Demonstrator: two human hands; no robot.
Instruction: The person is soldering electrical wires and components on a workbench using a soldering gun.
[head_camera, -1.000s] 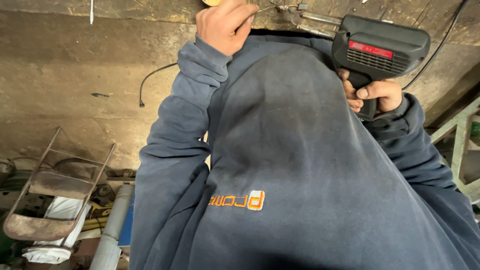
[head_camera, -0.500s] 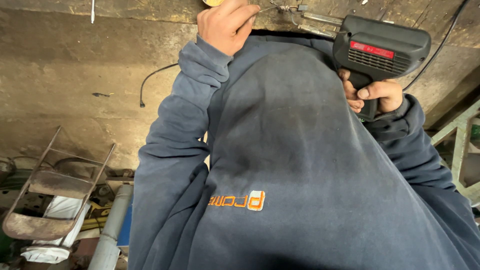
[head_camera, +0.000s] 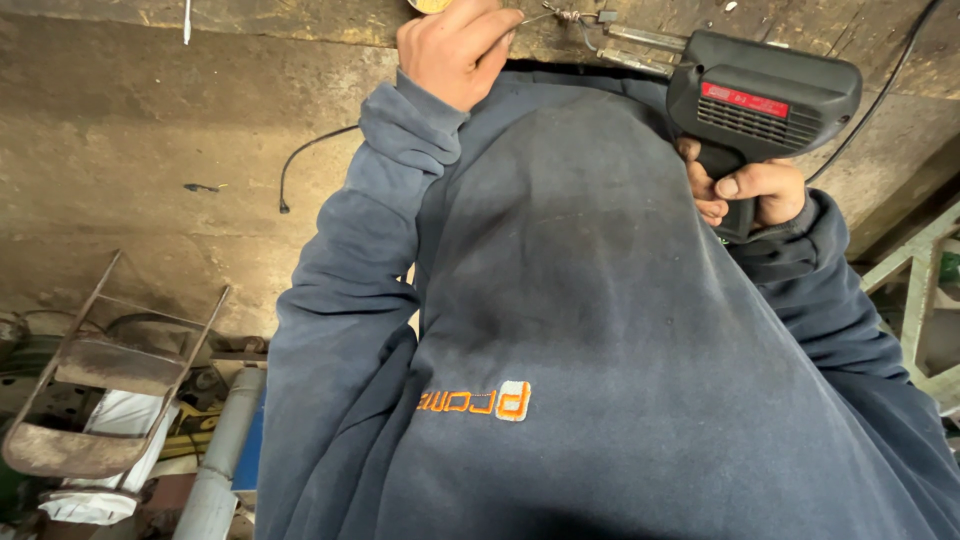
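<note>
At the worktop (head_camera: 250, 120) edge, the right hand (head_camera: 750, 190) grips a black soldering gun (head_camera: 765, 95); the left hand (head_camera: 455, 45) pinches a thin wire (head_camera: 545, 15)

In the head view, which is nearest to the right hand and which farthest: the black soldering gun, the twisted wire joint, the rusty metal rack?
1. Black soldering gun: gripped in the right hand.
2. Twisted wire joint: top centre, by the left hand.
3. Rusty metal rack: far lower left.
</note>
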